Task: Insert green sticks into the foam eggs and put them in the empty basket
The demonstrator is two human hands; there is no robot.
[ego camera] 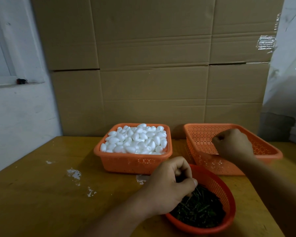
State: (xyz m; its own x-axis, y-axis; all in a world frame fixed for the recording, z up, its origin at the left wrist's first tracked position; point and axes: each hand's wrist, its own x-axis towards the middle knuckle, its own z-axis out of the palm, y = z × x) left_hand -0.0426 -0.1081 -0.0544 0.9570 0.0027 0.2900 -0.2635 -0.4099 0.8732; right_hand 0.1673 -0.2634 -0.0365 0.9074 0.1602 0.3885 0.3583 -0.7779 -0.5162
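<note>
Left hand point(171, 185) curled, pinching into the sticks point(198, 207) — right hand point(232, 144) fisted, contents unclear — egg point(135, 139) grab's probably next.

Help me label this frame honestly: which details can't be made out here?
- Head view: whether the left hand pinches a green stick; its curled fingers hide it.
- What, if anything, the right hand holds over the empty basket; its fist hides it.
- Foam eggs lower in their basket, buried under the top layer.
</note>
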